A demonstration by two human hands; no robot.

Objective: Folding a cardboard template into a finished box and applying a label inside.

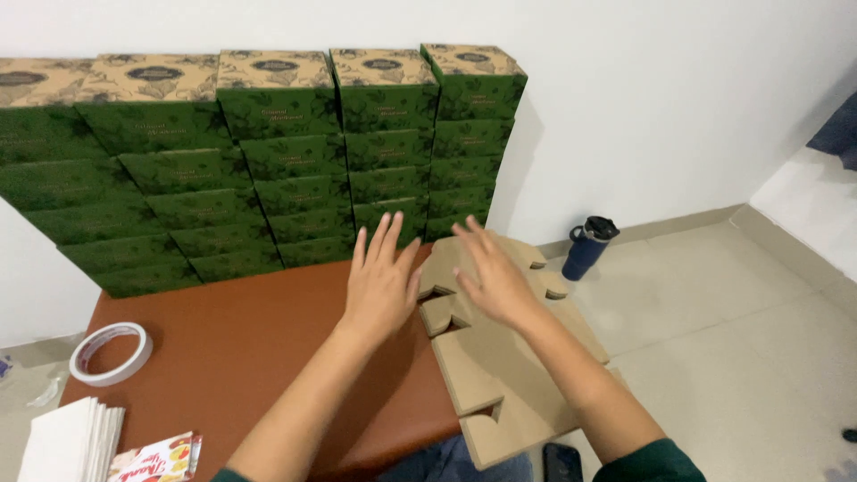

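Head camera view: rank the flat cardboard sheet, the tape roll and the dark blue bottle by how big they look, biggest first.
1. Flat cardboard sheet, clearly largest.
2. Tape roll and dark blue bottle look about alike; the bottle stands farther away, so I won't rank them.

You see two hands (pixel 382 284), one flat cardboard blank (pixel 500 357), one tape roll (pixel 111 353), one blue flask (pixel 588 247), and five stacks of green boxes (pixel 268 161).

A flat brown cardboard box blank (pixel 500 375) (unfolded, notched tabs) lies overhanging the table's right edge
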